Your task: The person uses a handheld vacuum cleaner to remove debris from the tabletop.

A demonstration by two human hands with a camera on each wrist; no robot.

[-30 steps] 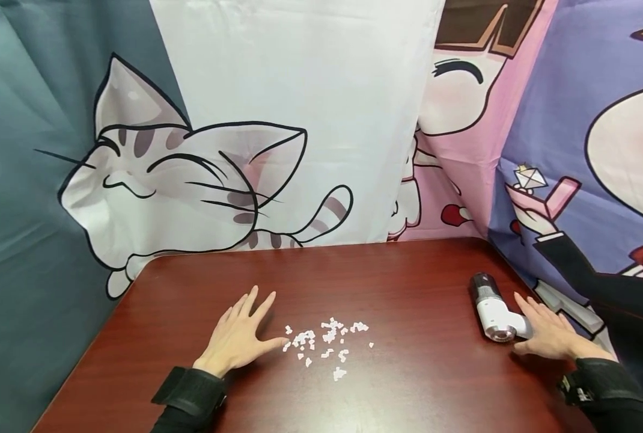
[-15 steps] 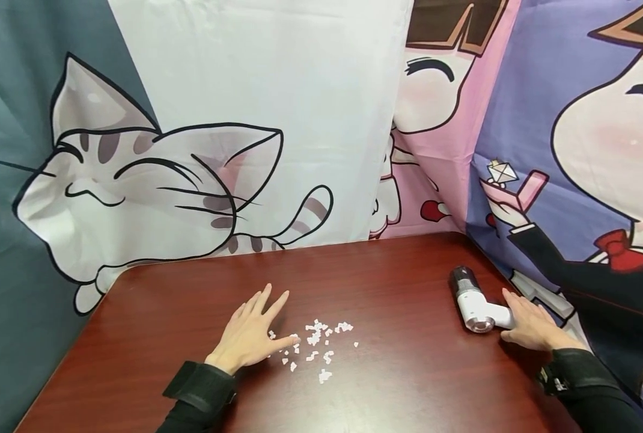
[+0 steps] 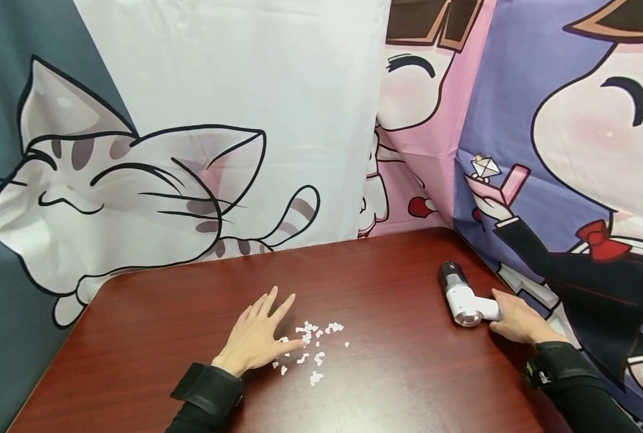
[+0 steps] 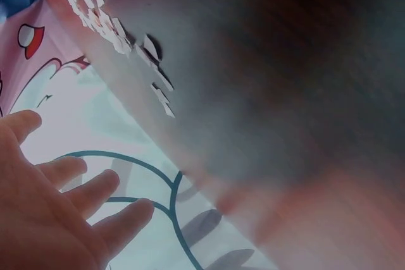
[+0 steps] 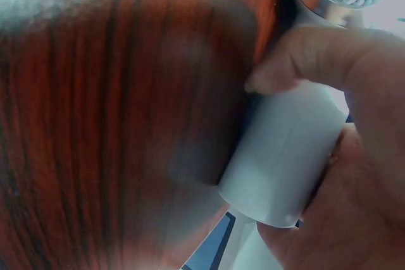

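Note:
On the right side of the table lies a small handheld vacuum cleaner [image 3: 460, 300], white with a dark clear front section. My right hand [image 3: 518, 319] grips its white handle. In the right wrist view the thumb [image 5: 329, 58] bends over the handle [image 5: 285, 150] while the fingers lie along the other side. Small white scraps [image 3: 307, 329], like torn paper, are scattered mid-table. My left hand [image 3: 253, 340] is spread at their left edge, its thumb overlapping some of them in the head view. The left wrist view shows its straight fingers [image 4: 130, 222] apart, holding nothing.
The brown wooden table [image 3: 386, 288] meets printed cloth at its back and right edges. A cartoon cat [image 3: 137, 204] covers the back cloth, and cartoon figures fill the right side. One lone scrap [image 3: 347, 344] lies right of the others.
The head view has turned to the right. My left hand has shifted right, its thumb now over the scraps' left part. The right hand has closed around the vacuum's handle.

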